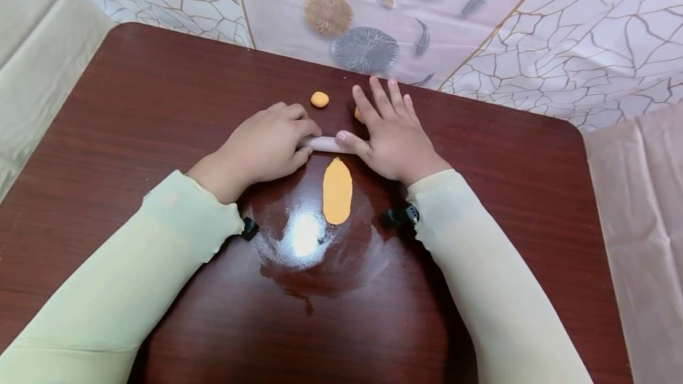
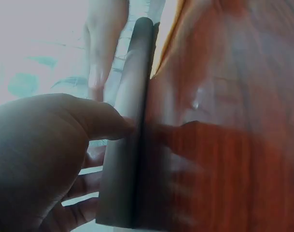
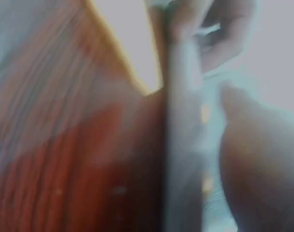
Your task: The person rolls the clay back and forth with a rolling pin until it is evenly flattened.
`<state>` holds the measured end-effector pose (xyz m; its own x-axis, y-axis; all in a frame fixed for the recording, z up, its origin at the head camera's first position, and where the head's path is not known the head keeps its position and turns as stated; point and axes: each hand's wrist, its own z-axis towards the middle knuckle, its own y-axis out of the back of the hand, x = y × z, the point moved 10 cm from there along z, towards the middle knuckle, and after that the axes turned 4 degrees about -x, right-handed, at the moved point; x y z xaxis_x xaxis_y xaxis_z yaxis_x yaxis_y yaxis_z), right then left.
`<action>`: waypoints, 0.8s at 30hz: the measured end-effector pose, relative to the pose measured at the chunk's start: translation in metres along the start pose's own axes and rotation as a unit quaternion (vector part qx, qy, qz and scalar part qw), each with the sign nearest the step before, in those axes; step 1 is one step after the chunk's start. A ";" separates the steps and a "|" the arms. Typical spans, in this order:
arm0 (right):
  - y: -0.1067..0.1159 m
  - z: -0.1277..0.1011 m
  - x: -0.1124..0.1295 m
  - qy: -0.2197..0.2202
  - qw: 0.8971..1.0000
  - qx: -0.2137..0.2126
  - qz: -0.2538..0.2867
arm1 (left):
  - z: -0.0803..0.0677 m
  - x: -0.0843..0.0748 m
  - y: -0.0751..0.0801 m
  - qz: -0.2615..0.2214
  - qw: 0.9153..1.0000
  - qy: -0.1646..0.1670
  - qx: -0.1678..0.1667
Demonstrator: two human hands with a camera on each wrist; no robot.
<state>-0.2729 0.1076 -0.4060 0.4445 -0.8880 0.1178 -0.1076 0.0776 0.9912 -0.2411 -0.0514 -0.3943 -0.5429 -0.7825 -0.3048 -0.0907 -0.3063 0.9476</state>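
Roller [image 1: 326, 144]: stiff, smooth, light; lies crosswise at 12 o'clock of the dough [image 1: 337, 191].
Left hand [image 1: 261, 147]: fingers curled on its left end.
Right hand [image 1: 392, 132]: flat, fingers straight, pressing its right end.
Dough: soft, thin; tears easily on the worktop [image 1: 133, 105].
Hold: roller ends.

Readable text: none in any view.
Wall covering [image 1: 373, 22], upper middle of the frame: fish and round plant motifs only, no lettering.

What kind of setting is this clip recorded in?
Probably a home tabletop set up for dough work: a dark wooden table dusted with flour, a flattened orange dough piece, and a fish-patterned sheet behind.
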 end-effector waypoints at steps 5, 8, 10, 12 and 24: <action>0.027 -0.032 0.039 0.098 0.993 -0.062 0.004 | -0.006 -0.002 0.000 0.007 1.000 -0.016 -0.024; 0.031 -0.060 0.066 0.153 0.985 -0.082 0.019 | -0.007 -0.003 -0.002 0.011 0.999 -0.023 -0.033; 0.026 -0.076 0.081 0.178 0.981 -0.079 0.023 | -0.007 -0.002 -0.002 0.012 0.999 -0.023 -0.039; 0.017 -0.087 0.091 0.192 0.979 -0.070 0.019 | -0.007 0.000 -0.001 0.013 0.999 -0.023 -0.045; 0.000 -0.104 0.118 0.281 0.951 -0.124 -0.029 | -0.008 0.013 -0.001 -0.039 0.993 -0.025 -0.104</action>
<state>-0.1278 0.0505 -0.3854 0.8556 -0.5175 0.0081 0.1138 0.2034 0.9725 -0.2416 -0.0659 -0.4003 -0.5830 -0.7249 -0.3669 0.0380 -0.4753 0.8790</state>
